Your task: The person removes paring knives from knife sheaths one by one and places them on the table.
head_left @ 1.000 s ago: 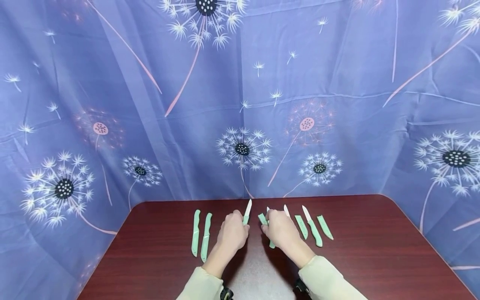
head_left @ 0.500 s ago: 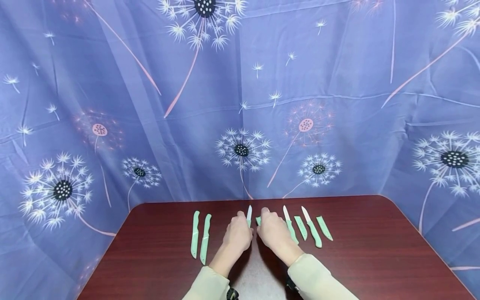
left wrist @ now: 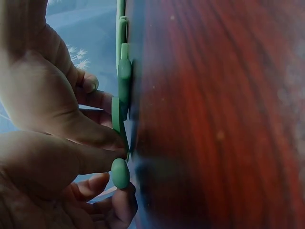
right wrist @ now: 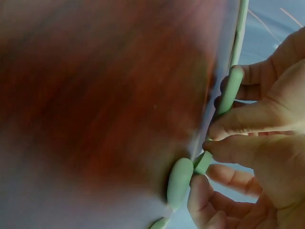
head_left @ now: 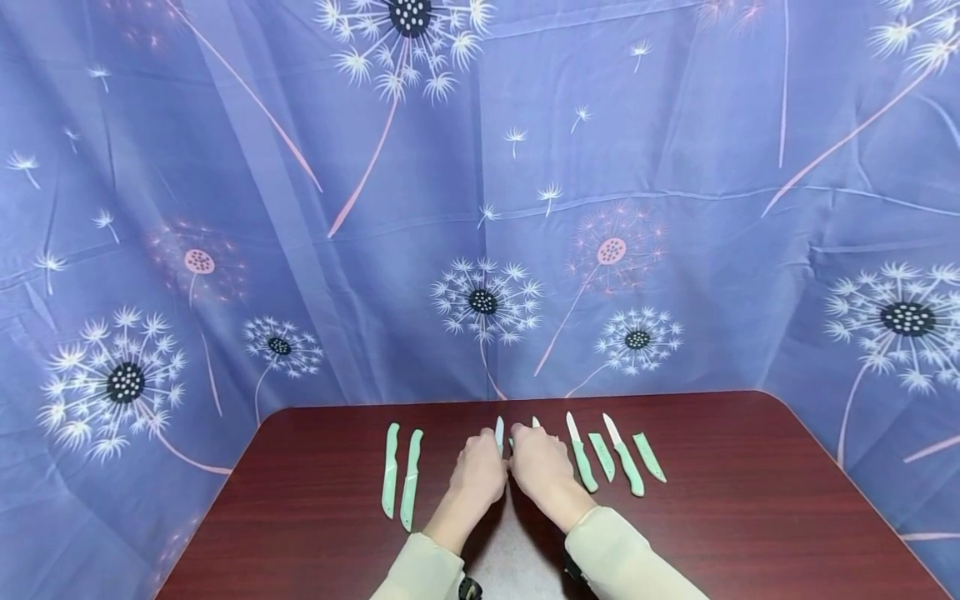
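Observation:
Close together over the middle of the table are my two hands. With thumb and fingers my left hand (head_left: 478, 468) pinches the green handle (left wrist: 120, 173) of a paring knife (head_left: 499, 431), whose pale blade points away from me. My right hand (head_left: 542, 467) pinches a green knife sheath (right wrist: 203, 162), mostly hidden behind the fingers in the head view. The thumbs nearly meet. Beneath the right hand lies another paring knife (right wrist: 180, 183); only its blade tip shows in the head view.
To the right lie a bare knife (head_left: 581, 458), a sheath (head_left: 602, 456), a second bare knife (head_left: 624, 458) and a sheath (head_left: 649, 457). Two sheathed knives (head_left: 390, 472) lie on the left. A blue dandelion-print cloth (head_left: 360, 275) hangs behind the dark red table (head_left: 300, 500).
My right hand has moved left with the sheath, uncovering the handle of a knife on the table. The left hand has shifted slightly right and toward me with its knife, narrowing the gap.

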A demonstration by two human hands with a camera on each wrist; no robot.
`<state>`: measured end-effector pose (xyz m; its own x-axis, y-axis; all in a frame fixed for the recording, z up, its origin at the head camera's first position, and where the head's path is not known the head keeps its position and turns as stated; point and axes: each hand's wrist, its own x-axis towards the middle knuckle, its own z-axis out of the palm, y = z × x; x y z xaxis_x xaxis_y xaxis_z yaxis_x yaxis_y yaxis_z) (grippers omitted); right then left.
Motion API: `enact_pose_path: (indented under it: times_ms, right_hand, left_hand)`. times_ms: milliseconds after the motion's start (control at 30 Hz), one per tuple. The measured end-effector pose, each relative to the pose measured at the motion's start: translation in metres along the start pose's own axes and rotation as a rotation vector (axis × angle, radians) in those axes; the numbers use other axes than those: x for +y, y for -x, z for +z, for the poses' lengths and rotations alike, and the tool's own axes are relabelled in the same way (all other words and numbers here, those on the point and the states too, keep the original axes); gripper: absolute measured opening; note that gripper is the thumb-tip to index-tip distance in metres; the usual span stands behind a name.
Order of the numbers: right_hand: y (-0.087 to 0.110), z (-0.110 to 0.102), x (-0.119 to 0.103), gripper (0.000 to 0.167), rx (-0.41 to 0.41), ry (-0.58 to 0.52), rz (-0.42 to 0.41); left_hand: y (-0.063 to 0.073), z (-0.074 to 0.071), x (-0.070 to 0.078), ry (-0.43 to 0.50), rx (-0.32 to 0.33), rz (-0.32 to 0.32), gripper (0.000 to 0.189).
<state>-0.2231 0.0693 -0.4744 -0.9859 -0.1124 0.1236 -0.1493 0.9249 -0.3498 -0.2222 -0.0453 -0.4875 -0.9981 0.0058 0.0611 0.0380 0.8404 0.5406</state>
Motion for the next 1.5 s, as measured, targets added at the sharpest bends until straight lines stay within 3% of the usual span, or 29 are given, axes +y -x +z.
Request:
enact_pose_path:
  times_ms: [200, 467, 833, 1267, 1400, 1500]
  right_hand:
    - [0.003, 0.000, -0.002, 0.020, 0.035, 0.025, -0.038]
    - [0.003, 0.000, -0.003, 0.021, 0.012, 0.061, -0.050]
    - [0.003, -0.003, -0.003, 0.021, 0.021, 0.082, -0.053]
    - [0.022, -0.021, -0.027, 0.020, 0.066, 0.050, -0.157]
    - [0.027, -0.022, -0.038, 0.025, 0.077, 0.016, -0.201]
    - [0.029, -0.022, -0.045, 0.024, 0.032, -0.021, -0.210]
  left_hand:
    - [0.000, -0.001, 0.001, -0.016, -0.016, 0.004, 0.024]
    - [0.000, -0.002, 0.002, -0.024, -0.058, -0.005, 0.022]
    - [0.002, -0.007, -0.004, 0.007, -0.031, 0.075, 0.022]
    - [-0.004, -0.045, -0.022, -0.056, 0.105, 0.066, 0.022]
    - [-0.010, -0.059, -0.030, -0.080, 0.119, 0.032, 0.025]
    - [-0.013, -0.070, -0.037, -0.110, 0.108, 0.024, 0.028]
